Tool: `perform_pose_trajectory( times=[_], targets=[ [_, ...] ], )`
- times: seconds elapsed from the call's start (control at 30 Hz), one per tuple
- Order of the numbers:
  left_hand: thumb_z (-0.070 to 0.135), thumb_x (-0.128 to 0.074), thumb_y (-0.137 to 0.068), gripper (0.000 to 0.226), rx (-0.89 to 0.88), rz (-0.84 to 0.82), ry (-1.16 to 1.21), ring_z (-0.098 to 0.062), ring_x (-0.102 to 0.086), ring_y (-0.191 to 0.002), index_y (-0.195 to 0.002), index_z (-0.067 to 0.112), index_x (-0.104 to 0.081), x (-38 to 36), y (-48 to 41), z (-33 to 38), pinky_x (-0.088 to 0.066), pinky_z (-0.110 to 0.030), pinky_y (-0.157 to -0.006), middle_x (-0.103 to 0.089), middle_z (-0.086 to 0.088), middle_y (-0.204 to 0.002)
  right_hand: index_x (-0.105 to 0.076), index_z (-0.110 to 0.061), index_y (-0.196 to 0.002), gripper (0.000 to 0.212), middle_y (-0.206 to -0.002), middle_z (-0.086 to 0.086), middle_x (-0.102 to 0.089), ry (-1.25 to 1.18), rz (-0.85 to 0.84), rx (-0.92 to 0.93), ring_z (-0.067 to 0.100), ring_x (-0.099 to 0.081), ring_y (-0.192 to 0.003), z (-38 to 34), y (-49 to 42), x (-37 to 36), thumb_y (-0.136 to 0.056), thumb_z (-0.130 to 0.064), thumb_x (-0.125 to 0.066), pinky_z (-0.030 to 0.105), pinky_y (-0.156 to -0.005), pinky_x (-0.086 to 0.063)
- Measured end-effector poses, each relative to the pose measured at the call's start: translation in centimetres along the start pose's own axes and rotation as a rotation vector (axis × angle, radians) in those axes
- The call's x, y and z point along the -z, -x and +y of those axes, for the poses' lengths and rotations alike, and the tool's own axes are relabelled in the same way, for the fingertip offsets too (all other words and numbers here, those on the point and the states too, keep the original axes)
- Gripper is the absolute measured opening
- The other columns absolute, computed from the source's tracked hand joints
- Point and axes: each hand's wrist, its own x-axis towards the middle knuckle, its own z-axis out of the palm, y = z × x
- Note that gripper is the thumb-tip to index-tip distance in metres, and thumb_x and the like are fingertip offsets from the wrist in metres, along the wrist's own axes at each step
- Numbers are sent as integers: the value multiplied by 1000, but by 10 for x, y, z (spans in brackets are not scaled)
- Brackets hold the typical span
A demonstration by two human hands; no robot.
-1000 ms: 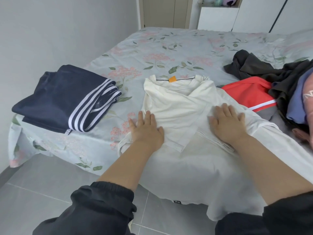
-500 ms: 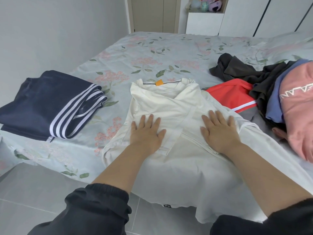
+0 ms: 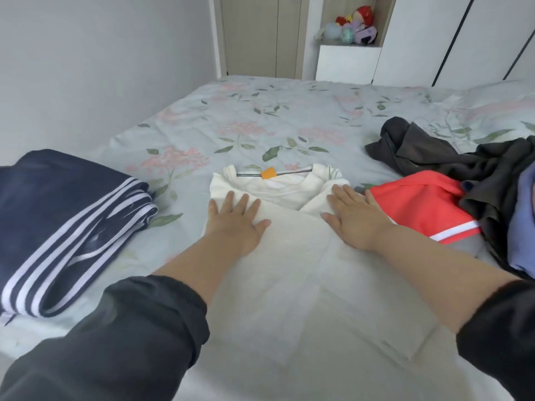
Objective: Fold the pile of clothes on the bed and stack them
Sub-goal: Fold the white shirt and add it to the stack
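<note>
A cream-white T-shirt (image 3: pixel 289 273) lies flat on the bed, collar with an orange tag pointing away from me. My left hand (image 3: pixel 236 219) presses flat on its left shoulder area, fingers straight. My right hand (image 3: pixel 354 217) presses flat on the folded-in right shoulder, fingers spread. A folded navy garment with white stripes (image 3: pixel 66 224) sits on the left of the bed. An unfolded pile (image 3: pixel 474 180) lies on the right: a red piece with a white stripe (image 3: pixel 419 206), dark clothes and something lavender.
The bed (image 3: pixel 260 125) has a pale floral sheet and open room behind the shirt. A grey wall runs along the left. White cupboards and a shelf with plush toys (image 3: pixel 351 30) stand beyond the bed. A pillow (image 3: pixel 503 102) lies at the far right.
Both hands have slid up the shirt from its middle to the shoulders near the collar. The view has moved closer and tilted upward.
</note>
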Motion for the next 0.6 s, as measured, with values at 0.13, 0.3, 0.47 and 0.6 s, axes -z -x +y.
perform_pose_trajectory(
  times=[0.13, 0.3, 0.47, 0.6],
  targets=[
    [54, -3, -97, 60, 59, 41, 82, -20, 16, -146, -152, 32, 7, -5, -39, -18, 6, -51, -115, 12, 11, -160, -2, -16, -153, 65, -161, 2, 4, -128, -29, -67, 16, 2, -147, 9, -39, -7, -99, -51, -15, 45, -118, -1],
    [40, -11, -100, 57, 228, 186, 291, -23, 7, -147, -153, 22, 0, -12, -75, -29, -6, -49, -117, 6, 0, -161, -20, -5, -146, 59, -153, 14, -26, -375, 58, -271, 26, -26, -140, 16, -83, -19, -101, -41, -27, 47, -111, -21],
    [28, -36, -96, 61, 414, 391, 445, -29, -28, -137, -149, 5, -17, -11, -85, -31, -23, -43, -108, -31, -11, -150, -39, -8, -140, 63, -141, 13, -46, -697, 205, -451, 31, -42, -130, 23, -110, -16, -86, -30, -64, 38, -106, -34],
    [22, -47, -91, 33, 447, 385, 504, -33, -46, -118, -121, 7, -49, 4, -88, -37, -36, -41, -95, -53, -12, -121, -55, -11, -69, 16, -71, 6, -57, -904, 239, -514, 24, -50, -71, 26, -113, -8, -77, -9, -68, 21, -53, -39]
  ],
)
